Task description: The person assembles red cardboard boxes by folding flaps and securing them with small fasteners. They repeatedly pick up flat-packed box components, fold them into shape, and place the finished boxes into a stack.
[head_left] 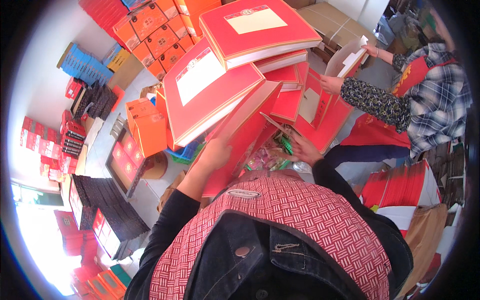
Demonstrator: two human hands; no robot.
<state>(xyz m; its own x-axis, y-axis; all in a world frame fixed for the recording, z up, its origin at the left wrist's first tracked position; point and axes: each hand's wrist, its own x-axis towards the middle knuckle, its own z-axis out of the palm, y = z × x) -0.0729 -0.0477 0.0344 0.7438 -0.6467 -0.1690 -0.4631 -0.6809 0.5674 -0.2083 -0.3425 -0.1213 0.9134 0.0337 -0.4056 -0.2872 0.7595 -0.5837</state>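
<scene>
A large red gift box [243, 131] with tan edges stands tilted in front of me. My left hand [216, 153] is closed on its left side, some of its fingertips hidden. On the other side, my right hand [305, 149] has its thumb and fingers apart. Its fingertips are at the end of a thin tan-edged flap [275, 123]; I cannot tell how firmly they touch it. Below the flap lie small colourful wrapped packets [265, 159], partly hidden by the box and my apron [280, 200].
Closed red boxes [260, 37] with pale labels are heaped just beyond. At right a co-worker [420, 100] handles an upright open red box [345, 62]. Orange cartons [155, 37] are stacked behind; dark stacks [107, 212] stand left. Red sheets [397, 187] are piled at right.
</scene>
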